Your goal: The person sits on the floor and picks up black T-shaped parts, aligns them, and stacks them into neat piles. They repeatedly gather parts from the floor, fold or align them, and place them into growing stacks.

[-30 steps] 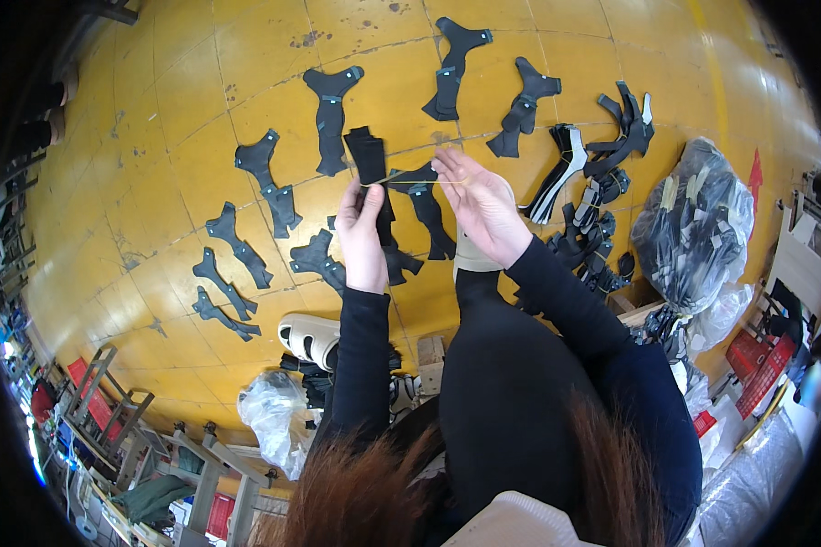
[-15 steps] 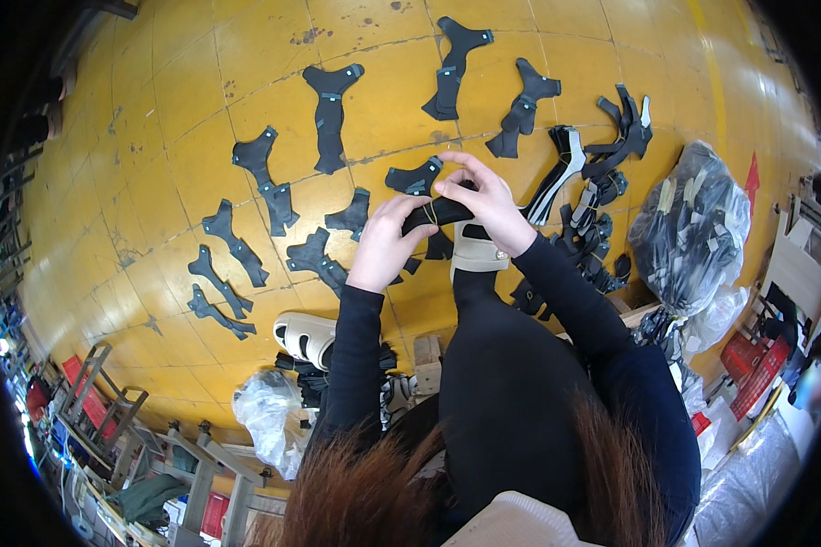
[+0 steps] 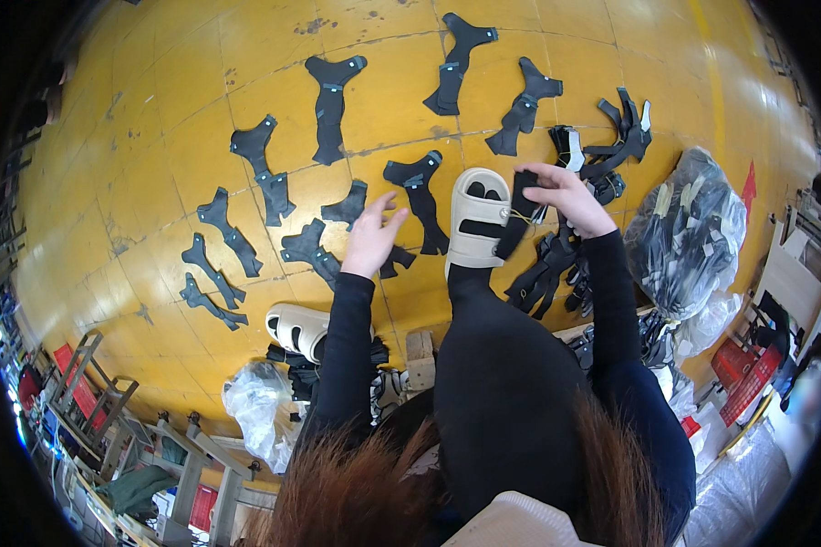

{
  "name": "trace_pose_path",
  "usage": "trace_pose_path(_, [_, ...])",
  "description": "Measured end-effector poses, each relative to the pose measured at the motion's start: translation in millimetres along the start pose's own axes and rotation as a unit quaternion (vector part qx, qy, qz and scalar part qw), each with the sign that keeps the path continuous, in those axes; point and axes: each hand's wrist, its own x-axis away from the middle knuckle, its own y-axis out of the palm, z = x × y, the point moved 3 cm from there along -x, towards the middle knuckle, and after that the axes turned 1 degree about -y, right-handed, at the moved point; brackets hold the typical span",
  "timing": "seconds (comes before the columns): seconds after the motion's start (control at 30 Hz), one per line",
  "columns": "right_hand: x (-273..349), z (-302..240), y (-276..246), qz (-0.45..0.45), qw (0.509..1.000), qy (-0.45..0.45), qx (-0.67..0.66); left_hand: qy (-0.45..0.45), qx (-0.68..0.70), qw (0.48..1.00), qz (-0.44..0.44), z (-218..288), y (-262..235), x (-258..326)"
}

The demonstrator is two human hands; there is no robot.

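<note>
My right hand (image 3: 564, 197) grips one end of a bundle of black socks (image 3: 515, 239), which hangs down beside the beige sandal (image 3: 477, 246) on my foot. A thin yellowish band loops round the bundle. My left hand (image 3: 372, 239) holds nothing, its fingers apart, over the floor close to a short dark sock piece (image 3: 345, 211). Between my hands, on the floor, lies a dark sock pair (image 3: 421, 196) with a small pale label. More black socks (image 3: 545, 269) lie in a heap right of the sandal, below my right hand.
Dark sock pairs (image 3: 330, 114) lie spread in an arc on the yellow tiled floor (image 3: 192, 137). A clear bag of socks (image 3: 682, 237) stands at the right. Another plastic bag (image 3: 257, 410) sits lower left, near a second beige sandal (image 3: 298, 330) and a wooden block (image 3: 420, 358).
My hands have parted: the left let go of the banded sock bundle and drew back left. My right hand carried the bundle rightward, past the sandal, and it now hangs upright.
</note>
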Motion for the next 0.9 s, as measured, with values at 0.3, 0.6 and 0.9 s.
trace_pose_path(0.3, [-34, 75, -25, 0.052, 0.899, -0.073, 0.429, -0.018, -0.06, 0.983, 0.173, -49, -5, 2])
trace_pose_path(0.6, [-95, 11, -45, 0.289, 0.833, -0.245, 0.404, -0.029, -0.058, 0.972, 0.226, -53, -9, 8])
trace_pose_path(0.9, [-145, 34, -76, 0.32, 0.832, -0.139, 0.432, -0.025, -0.096, 0.962, 0.254, -66, -3, 14])
